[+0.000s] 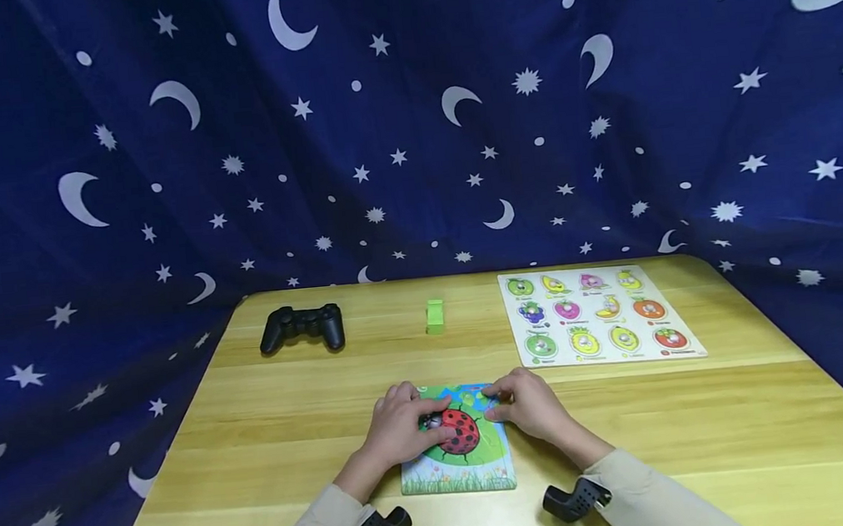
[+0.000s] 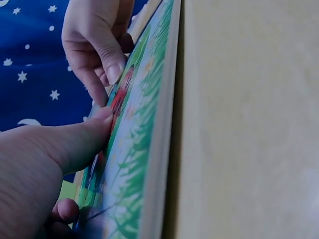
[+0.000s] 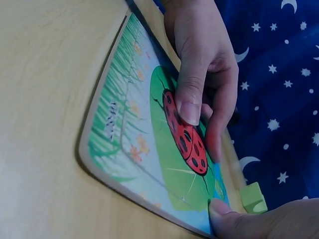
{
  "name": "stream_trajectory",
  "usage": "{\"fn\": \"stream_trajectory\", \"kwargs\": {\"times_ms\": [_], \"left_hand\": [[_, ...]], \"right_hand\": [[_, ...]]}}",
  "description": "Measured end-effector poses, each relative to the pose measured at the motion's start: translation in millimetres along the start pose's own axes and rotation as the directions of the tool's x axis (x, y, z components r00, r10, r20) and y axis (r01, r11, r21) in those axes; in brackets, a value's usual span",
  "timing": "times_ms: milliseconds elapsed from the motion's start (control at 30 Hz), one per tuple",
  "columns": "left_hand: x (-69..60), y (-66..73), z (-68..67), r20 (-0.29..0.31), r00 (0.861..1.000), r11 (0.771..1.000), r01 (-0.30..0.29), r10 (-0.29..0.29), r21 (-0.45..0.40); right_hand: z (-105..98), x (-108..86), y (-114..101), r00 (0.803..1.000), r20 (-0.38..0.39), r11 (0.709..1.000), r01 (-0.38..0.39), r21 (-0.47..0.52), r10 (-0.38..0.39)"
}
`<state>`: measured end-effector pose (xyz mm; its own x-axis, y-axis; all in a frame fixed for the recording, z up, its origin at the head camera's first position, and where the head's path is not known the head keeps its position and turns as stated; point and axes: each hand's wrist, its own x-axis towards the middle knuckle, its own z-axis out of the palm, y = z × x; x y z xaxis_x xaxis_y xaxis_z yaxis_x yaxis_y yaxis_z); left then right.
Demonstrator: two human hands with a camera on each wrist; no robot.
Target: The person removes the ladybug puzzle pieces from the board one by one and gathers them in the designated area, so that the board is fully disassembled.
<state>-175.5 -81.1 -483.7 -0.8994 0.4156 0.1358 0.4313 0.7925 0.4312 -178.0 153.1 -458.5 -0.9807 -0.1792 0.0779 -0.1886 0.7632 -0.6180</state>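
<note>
A square jigsaw puzzle (image 1: 459, 481) with a red ladybug picture (image 3: 185, 134) lies flat on the table. My left hand (image 1: 400, 425) rests on its left side. The left thumb touches the ladybug, and the index finger reaches across the upper part of the picture. At the upper right corner, my right hand (image 1: 527, 404) touches the puzzle with thumb and index finger, a small gap between their tips. In the left wrist view the right hand (image 2: 97, 45) leans over the far part of the puzzle. Its other fingers are partly hidden.
Behind the puzzle stands a small light green block (image 1: 434, 316). A black game controller (image 1: 302, 328) lies at the back left of the wooden table (image 1: 272, 451). At the back right is a white fruit puzzle board (image 1: 602, 314). A dark blue star-patterned curtain (image 1: 410, 130) hangs behind.
</note>
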Motion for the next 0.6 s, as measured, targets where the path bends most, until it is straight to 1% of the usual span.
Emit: {"fn": "stream_trajectory", "kwargs": {"times_ms": [233, 400, 600], "left_hand": [[1.0, -0.2, -4.0, 0.005, 1.000, 1.000, 0.011, -0.011, -0.006], [1.6, -0.1, -2.6, 0.010, 1.000, 1.000, 0.010, -0.010, -0.005], [1.0, 1.5, -2.3, 0.014, 1.000, 1.000, 0.022, -0.022, -0.007]], "right_hand": [[1, 4.1, -5, 0.998, 0.023, 0.996, -0.067, 0.060, 0.066], [1, 7.6, -5, 0.993, 0.051, 0.990, -0.112, 0.083, 0.108], [1, 10.5, -5, 0.989, 0.074, 0.987, -0.134, 0.086, 0.128]]}}
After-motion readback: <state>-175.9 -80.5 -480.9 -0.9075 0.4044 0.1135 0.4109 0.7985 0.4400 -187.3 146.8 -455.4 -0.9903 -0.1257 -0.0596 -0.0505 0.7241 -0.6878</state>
